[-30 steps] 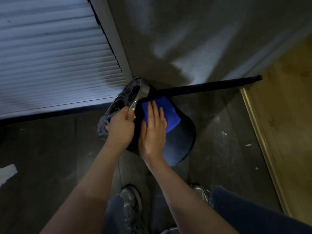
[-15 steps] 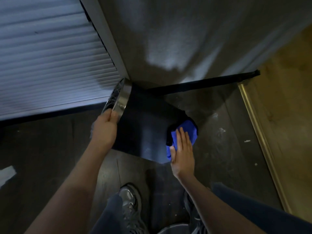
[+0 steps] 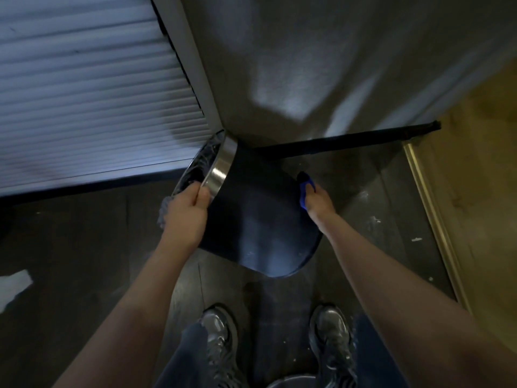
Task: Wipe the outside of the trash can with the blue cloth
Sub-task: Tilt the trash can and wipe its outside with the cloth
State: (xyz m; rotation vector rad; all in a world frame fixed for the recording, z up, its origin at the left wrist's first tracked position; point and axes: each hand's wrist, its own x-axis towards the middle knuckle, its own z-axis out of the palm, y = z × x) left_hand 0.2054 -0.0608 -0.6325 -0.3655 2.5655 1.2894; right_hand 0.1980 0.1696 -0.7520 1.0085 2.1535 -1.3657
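A dark round trash can (image 3: 260, 219) with a shiny metal rim band (image 3: 221, 166) is tipped toward the upper left, its base turned toward me. My left hand (image 3: 186, 211) grips the rim, thumb on the metal band, fingers inside on the plastic liner. My right hand (image 3: 317, 201) presses the blue cloth (image 3: 305, 189) against the can's right side. Only a small part of the cloth shows, and the fingers are hidden behind the can.
A white louvred door (image 3: 89, 93) stands at the left and a grey wall (image 3: 321, 65) behind the can, with a black baseboard (image 3: 349, 140). A wooden floor with a metal strip (image 3: 430, 217) lies at the right. My shoes (image 3: 333, 340) stand on the dark floor below.
My right hand with the cloth has slid from the can's lower front round to its right side. The can has turned, so its base now faces me more. The left hand keeps its grip.
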